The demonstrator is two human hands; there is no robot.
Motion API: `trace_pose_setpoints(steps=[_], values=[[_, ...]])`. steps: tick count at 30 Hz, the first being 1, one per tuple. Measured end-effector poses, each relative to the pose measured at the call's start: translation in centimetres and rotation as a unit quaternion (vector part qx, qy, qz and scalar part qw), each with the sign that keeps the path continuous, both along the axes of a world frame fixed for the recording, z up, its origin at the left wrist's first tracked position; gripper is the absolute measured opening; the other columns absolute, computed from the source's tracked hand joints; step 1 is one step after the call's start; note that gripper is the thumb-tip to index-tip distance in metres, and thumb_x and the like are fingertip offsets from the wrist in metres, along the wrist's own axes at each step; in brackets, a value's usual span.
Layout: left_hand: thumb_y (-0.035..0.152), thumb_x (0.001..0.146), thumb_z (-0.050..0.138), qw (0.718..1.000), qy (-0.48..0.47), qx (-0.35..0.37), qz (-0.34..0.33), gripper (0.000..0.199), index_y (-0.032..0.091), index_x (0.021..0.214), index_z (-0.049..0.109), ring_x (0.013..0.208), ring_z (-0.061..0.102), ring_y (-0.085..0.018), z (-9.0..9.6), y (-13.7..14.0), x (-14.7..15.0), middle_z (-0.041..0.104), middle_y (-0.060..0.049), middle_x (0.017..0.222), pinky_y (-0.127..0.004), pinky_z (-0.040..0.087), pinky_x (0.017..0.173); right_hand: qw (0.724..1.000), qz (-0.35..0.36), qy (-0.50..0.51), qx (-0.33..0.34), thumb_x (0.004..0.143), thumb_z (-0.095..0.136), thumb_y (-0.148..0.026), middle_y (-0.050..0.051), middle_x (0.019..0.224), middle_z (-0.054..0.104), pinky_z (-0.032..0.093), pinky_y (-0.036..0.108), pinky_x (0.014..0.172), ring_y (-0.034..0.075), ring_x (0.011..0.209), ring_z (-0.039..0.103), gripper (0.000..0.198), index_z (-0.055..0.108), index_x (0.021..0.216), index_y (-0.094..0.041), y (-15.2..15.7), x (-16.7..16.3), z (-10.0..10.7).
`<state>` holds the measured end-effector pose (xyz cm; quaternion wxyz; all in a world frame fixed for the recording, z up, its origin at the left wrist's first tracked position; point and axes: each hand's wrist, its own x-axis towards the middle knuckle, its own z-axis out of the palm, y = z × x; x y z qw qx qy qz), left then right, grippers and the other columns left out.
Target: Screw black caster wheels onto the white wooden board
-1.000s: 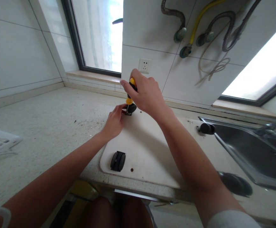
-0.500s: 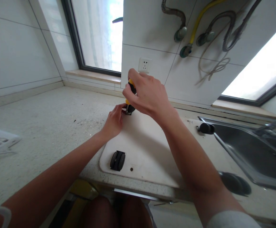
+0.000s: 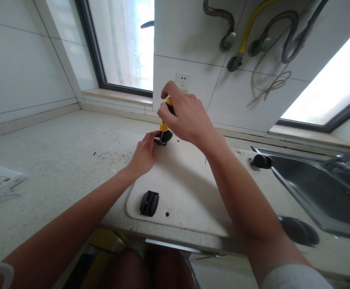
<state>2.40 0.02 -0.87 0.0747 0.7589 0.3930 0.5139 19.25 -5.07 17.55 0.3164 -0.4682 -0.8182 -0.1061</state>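
Observation:
My right hand (image 3: 187, 116) is closed around the yellow and black handle of a screwdriver (image 3: 164, 126). Its shaft points down at the metal mount of a black caster wheel (image 3: 166, 136) at the far left corner of a white board (image 3: 189, 188). My left hand (image 3: 144, 154) pinches the left side of that caster, its fingertips partly hidden. Where the screwdriver tip meets the mount is too small to make out. Near the board's front left corner sits another black caster (image 3: 149, 203), beside a small dark hole (image 3: 167, 214).
Two more casters, one at the back right (image 3: 262, 161) and one at the front right (image 3: 299, 230), lie near the steel sink (image 3: 319, 188). A white plastic object (image 3: 0, 180) rests on the speckled counter (image 3: 72, 160) at left. Pipes and a socket (image 3: 182, 81) are on the wall.
My right hand has turned slightly on the screwdriver and its fingers have shifted, so more of the yellow handle and the caster shows. My left hand stays at the caster.

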Motion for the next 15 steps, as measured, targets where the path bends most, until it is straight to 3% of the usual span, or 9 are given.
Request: trace_pose_setpoints(steps=[3, 6, 8, 12, 15], values=[[-0.001, 0.090, 0.045, 1.000, -0.001, 0.004, -0.003, 0.061, 0.022, 0.146, 0.057, 0.110, 0.077, -0.026, -0.11, 0.09, -0.02, 0.073, -0.013, 0.136, -0.053, 0.060, 0.107, 1.000, -0.015, -0.002, 0.004, 0.102, 0.052, -0.033, 0.009, 0.099, 0.067, 0.042, 0.039, 0.081, 0.027, 0.088, 0.059, 0.027, 0.059, 0.126, -0.022, -0.08, -0.03, -0.02], [-0.001, 0.090, 0.046, 1.000, 0.000, 0.002, 0.005, 0.061, 0.021, 0.146, 0.057, 0.110, 0.077, -0.027, -0.16, 0.17, -0.03, 0.073, -0.013, 0.136, -0.054, 0.060, 0.106, 0.998, -0.060, -0.009, 0.008, 0.108, 0.047, -0.044, 0.010, 0.092, 0.064, 0.042, 0.041, 0.081, 0.029, 0.085, 0.059, 0.028, 0.060, 0.121, -0.022, -0.15, -0.06, -0.05], [-0.001, 0.090, 0.046, 1.000, 0.000, 0.006, 0.004, 0.061, 0.021, 0.146, 0.057, 0.110, 0.077, -0.028, -0.15, 0.15, -0.02, 0.073, -0.014, 0.136, -0.054, 0.061, 0.106, 0.999, -0.039, -0.012, 0.006, 0.109, 0.043, -0.038, 0.010, 0.096, 0.066, 0.041, 0.040, 0.080, 0.027, 0.084, 0.058, 0.027, 0.058, 0.125, -0.023, -0.24, -0.04, 0.01], [-0.001, 0.090, 0.045, 1.000, 0.000, 0.010, 0.001, 0.062, 0.021, 0.146, 0.057, 0.110, 0.077, -0.028, -0.04, 0.01, 0.03, 0.073, -0.014, 0.137, -0.055, 0.060, 0.105, 1.000, -0.003, -0.016, 0.014, 0.098, 0.051, -0.022, 0.012, 0.111, 0.070, 0.040, 0.040, 0.079, 0.025, 0.085, 0.056, 0.030, 0.056, 0.128, -0.021, -0.10, -0.05, 0.01], [-0.001, 0.090, 0.045, 1.000, 0.001, 0.003, 0.008, 0.061, 0.021, 0.145, 0.057, 0.110, 0.077, -0.027, 0.03, 0.02, 0.07, 0.073, -0.014, 0.137, -0.055, 0.060, 0.106, 0.999, -0.041, -0.022, 0.027, 0.103, 0.054, -0.034, 0.011, 0.096, 0.067, 0.041, 0.040, 0.080, 0.026, 0.082, 0.056, 0.023, 0.059, 0.119, -0.020, 0.43, -0.21, -0.24]])
